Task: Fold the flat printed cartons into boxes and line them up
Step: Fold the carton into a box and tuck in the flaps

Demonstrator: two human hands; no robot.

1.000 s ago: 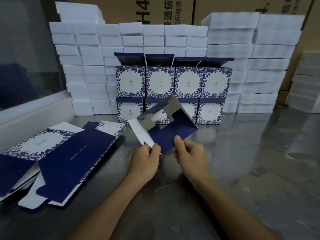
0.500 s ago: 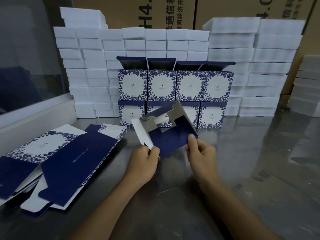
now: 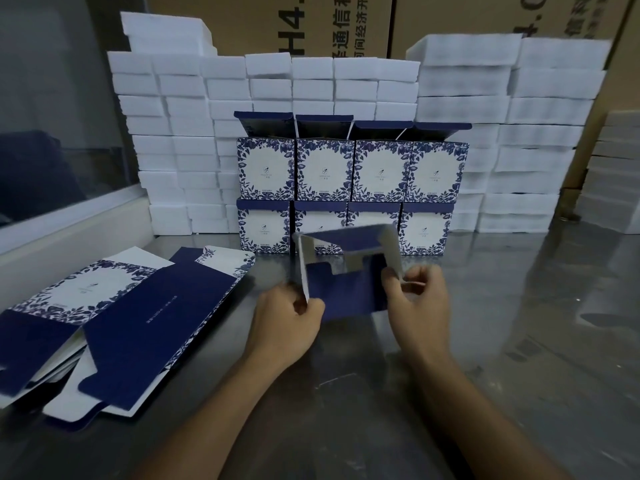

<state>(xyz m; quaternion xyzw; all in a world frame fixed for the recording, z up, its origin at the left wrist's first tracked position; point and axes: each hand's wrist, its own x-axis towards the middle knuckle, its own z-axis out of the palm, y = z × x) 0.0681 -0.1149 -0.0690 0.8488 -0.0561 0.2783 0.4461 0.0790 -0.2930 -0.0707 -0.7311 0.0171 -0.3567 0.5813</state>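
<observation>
I hold a half-opened navy carton (image 3: pixel 346 292) above the steel table, its grey-white inside and notched flaps facing me. My left hand (image 3: pixel 287 317) pinches its left edge between thumb and fingers. My right hand (image 3: pixel 415 299) grips the right side, fingers curled over a flap. Behind it stand folded blue-and-white floral boxes (image 3: pixel 349 188), two rows stacked against each other, the upper row with lids raised. A pile of flat printed cartons (image 3: pixel 114 313) lies at the left.
Stacks of white foam blocks (image 3: pixel 502 133) form a wall behind the boxes and at the far right. Brown shipping cartons (image 3: pixel 277 22) rise behind them. A glass partition with a white sill (image 3: pixel 52 216) borders the left. The steel table (image 3: pixel 519 341) extends right.
The carton has spread wider into a box shape. My right hand moved right and up along its edge onto the right flap, while my left hand kept its pinch on the left edge.
</observation>
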